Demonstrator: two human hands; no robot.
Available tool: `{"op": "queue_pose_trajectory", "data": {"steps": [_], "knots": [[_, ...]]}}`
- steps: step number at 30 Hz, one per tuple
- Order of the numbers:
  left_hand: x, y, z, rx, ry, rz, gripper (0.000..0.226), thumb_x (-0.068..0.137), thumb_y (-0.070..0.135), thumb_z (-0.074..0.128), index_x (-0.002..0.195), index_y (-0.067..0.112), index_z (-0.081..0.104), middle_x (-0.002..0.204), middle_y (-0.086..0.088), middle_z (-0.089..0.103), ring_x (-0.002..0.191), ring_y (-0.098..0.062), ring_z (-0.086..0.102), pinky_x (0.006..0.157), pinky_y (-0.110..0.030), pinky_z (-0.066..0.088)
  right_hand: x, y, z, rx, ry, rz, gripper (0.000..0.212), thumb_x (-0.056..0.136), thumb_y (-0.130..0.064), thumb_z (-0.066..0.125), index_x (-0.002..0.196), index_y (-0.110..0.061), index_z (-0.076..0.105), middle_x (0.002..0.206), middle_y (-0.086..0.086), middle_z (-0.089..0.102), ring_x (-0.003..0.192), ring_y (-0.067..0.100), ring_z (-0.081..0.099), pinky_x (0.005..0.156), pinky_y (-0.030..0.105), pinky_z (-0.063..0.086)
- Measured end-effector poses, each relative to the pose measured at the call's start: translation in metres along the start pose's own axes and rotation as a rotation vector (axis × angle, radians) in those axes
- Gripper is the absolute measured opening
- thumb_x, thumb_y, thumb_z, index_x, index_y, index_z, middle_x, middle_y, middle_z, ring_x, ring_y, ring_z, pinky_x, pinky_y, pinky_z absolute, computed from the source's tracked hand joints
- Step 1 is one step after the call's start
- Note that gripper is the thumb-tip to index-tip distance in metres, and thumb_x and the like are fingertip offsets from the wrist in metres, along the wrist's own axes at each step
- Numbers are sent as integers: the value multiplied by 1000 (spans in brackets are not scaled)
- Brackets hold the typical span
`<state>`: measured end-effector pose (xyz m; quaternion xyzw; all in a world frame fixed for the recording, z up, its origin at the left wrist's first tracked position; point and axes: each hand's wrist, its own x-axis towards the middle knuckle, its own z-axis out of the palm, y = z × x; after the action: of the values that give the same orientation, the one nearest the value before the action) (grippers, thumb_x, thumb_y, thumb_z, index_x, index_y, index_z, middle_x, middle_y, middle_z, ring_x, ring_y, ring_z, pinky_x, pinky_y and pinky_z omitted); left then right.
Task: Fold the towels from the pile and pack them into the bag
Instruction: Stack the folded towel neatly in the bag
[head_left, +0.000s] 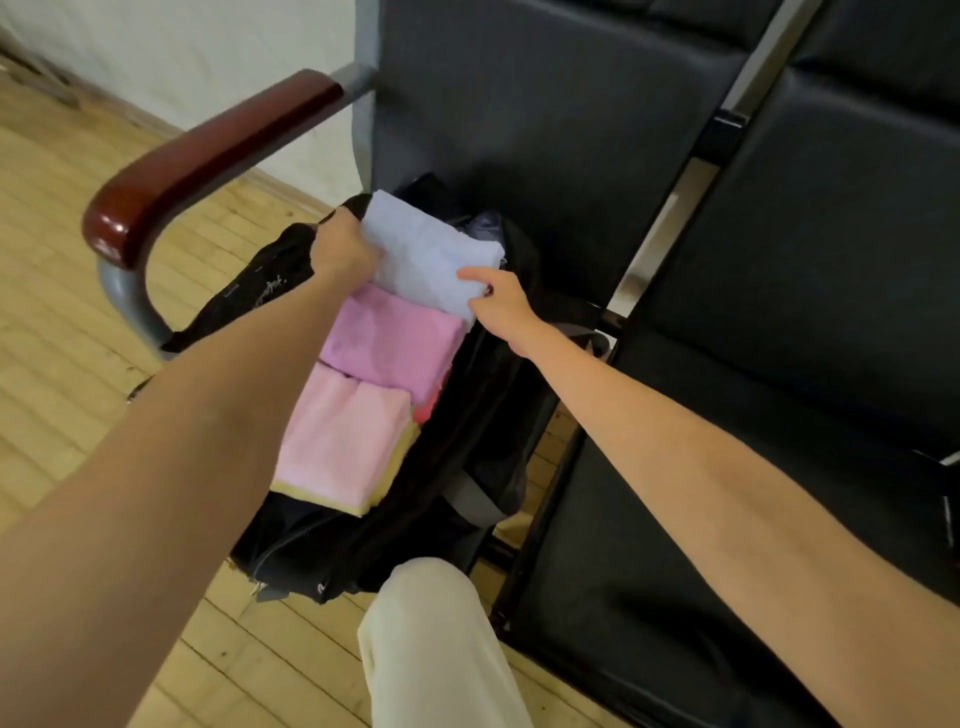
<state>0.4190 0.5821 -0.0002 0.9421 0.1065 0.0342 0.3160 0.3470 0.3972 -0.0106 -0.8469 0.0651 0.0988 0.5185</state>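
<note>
Two bare hands worked a folded pale-blue towel (421, 254) into the open black fabric bag (374, 540), the left hand (343, 249) apparently gripping its far-left edge, the right hand (496, 304) pinching its near-right corner, beyond the folded pink towels (363, 395).

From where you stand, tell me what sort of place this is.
Probably a waiting area or lobby. A row of linked black padded seats on a metal frame, with a dark red armrest, stands against a pale wall on a light wood floor. Nothing in view says more.
</note>
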Motion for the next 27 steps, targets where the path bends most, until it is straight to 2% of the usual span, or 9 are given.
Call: {"op": "queue_pose_trajectory", "data": {"steps": [3, 7, 10, 13, 15, 20, 24, 27], "knots": [[-13, 12, 2, 206, 50, 43, 46, 87, 7, 58, 129, 0, 42, 131, -22, 49, 122, -38, 46, 99, -46, 41, -16, -1, -8, -22, -30, -1, 49, 87, 4, 48, 132, -12, 53, 137, 10, 48, 126, 22, 45, 107, 32, 38], [-58, 33, 1, 348, 67, 231, 64, 81, 5, 59, 138, -1, 31, 132, -22, 44, 123, -38, 43, 100, -45, 38, -54, 0, -34, -119, 21, 5, 48, 90, -4, 54, 137, -10, 47, 140, 10, 46, 130, 24, 42, 105, 28, 34], [-101, 47, 4, 383, -50, 363, 69, 82, 6, 57, 143, -3, 25, 133, -23, 42, 121, -40, 42, 98, -47, 38, -93, 11, -62, -133, 17, 104, 54, 91, -12, 57, 142, -11, 41, 141, 10, 44, 131, 26, 41, 103, 30, 35], [-150, 67, 6, 369, -114, 415, 60, 81, 7, 58, 135, -2, 35, 129, -22, 45, 117, -41, 44, 92, -48, 41, -142, 31, -94, -144, 16, 175, 54, 92, -16, 57, 143, -9, 39, 140, 10, 45, 128, 24, 44, 95, 26, 37], [-181, 84, 11, 371, -173, 433, 54, 83, 10, 58, 132, -1, 38, 130, -22, 45, 118, -41, 44, 93, -47, 40, -177, 50, -118, -166, 49, 214, 49, 93, -14, 55, 139, -6, 42, 129, 10, 51, 119, 24, 50, 92, 29, 41], [-264, 132, 48, 254, -329, 517, 51, 86, 15, 59, 133, 2, 42, 131, -21, 47, 122, -41, 44, 98, -47, 42, -282, 117, -181, -207, 133, 358, 61, 94, -17, 55, 148, -8, 27, 151, 12, 33, 138, 25, 33, 109, 31, 31], [-343, 174, 104, 282, -496, 641, 57, 87, 16, 60, 139, 5, 39, 136, -19, 45, 127, -37, 42, 102, -45, 40, -368, 186, -236, -215, 270, 473, 60, 93, -15, 56, 147, -5, 29, 150, 14, 33, 138, 26, 34, 109, 30, 31], [-399, 207, 144, 321, -622, 796, 59, 87, 14, 59, 142, 8, 36, 139, -16, 43, 128, -34, 41, 105, -45, 38, -427, 233, -273, -186, 426, 530, 55, 90, -12, 59, 141, -1, 40, 142, 18, 44, 130, 29, 45, 103, 26, 34]]}}
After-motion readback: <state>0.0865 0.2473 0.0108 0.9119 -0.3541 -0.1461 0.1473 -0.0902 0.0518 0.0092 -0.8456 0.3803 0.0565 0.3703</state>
